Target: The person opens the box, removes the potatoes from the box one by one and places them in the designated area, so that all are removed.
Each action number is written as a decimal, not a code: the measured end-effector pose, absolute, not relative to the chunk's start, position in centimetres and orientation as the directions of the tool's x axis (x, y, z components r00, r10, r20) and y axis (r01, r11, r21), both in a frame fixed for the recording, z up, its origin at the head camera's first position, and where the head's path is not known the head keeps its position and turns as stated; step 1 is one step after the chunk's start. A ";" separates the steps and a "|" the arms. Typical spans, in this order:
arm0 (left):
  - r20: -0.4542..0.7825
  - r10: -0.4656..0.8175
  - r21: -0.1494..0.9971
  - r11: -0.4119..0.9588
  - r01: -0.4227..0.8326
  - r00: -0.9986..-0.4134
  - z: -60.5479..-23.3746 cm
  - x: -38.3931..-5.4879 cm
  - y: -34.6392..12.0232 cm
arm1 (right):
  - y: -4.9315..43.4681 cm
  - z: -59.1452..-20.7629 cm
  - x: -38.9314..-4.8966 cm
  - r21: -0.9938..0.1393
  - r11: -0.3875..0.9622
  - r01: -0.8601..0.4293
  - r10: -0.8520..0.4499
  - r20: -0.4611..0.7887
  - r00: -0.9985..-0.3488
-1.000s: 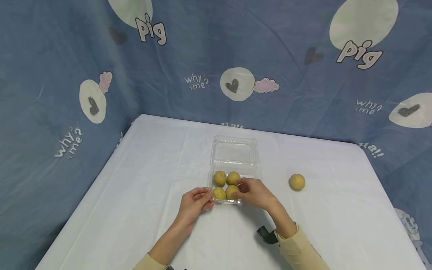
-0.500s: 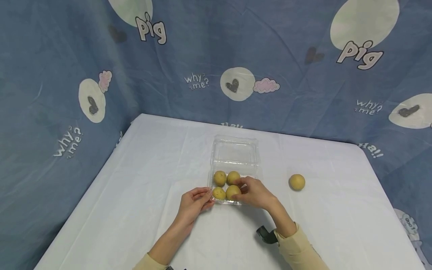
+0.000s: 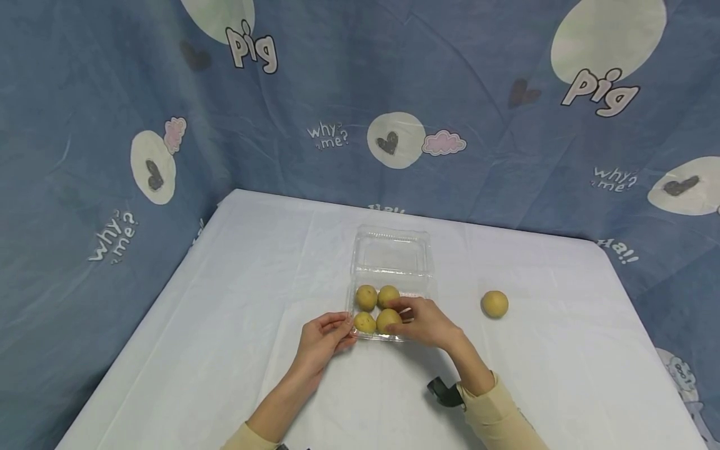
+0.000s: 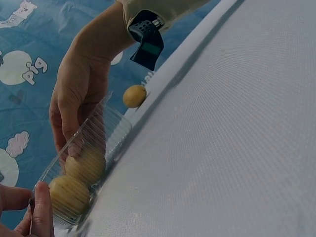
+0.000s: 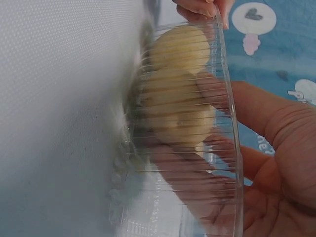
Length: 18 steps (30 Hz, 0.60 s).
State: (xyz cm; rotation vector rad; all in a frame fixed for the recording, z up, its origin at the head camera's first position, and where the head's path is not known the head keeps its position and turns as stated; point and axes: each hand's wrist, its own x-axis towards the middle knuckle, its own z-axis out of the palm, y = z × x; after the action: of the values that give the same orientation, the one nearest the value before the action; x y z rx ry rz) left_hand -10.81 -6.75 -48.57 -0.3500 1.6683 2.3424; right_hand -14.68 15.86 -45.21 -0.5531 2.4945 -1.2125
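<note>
A clear plastic clamshell box [image 3: 394,256] lies on the table with its lid folded back. Several round yellow potatoes sit in its base, among them a front right potato [image 3: 388,321] and a front left potato [image 3: 365,322]. My left hand [image 3: 319,342] pinches the base's near left edge between thumb and fingers. My right hand [image 3: 425,322] reaches over the right side wall, thumb and fingers curled round the front right potato. Through the ribbed wall in the right wrist view, the fingers of the right hand [image 5: 291,148] show beside the potatoes; the box floor is partly hidden.
A single loose potato [image 3: 495,304] lies on the white-covered table [image 3: 562,350], right of the box. A printed blue curtain [image 3: 484,175] hangs behind and on the left. A dark device [image 3: 444,392] is strapped at the right wrist.
The right hand's fingers have shifted very slightly around the front right potato. The left hand, the box and the loose potato stay essentially where they were.
</note>
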 end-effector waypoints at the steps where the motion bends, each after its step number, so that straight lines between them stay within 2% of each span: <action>1: -0.332 0.058 0.888 -0.317 -0.333 -0.941 -48.6 -10.8 -6.7 | 15.9 -45.2 -14.7 -0.802 0.562 -0.205 -0.471 -0.106 -0.876; 18: -0.338 0.062 0.887 -0.313 -0.340 -0.939 -48.6 -10.9 -6.8 | 15.8 -45.5 -14.6 -0.802 0.554 -0.223 -0.470 -0.080 -0.879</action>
State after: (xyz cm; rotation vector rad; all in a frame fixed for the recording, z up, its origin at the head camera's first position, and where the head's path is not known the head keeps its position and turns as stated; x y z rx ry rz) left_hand -10.87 -6.75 -48.56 -0.3540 1.6680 2.3338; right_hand -14.62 15.81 -45.47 -0.5738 2.5067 -1.2348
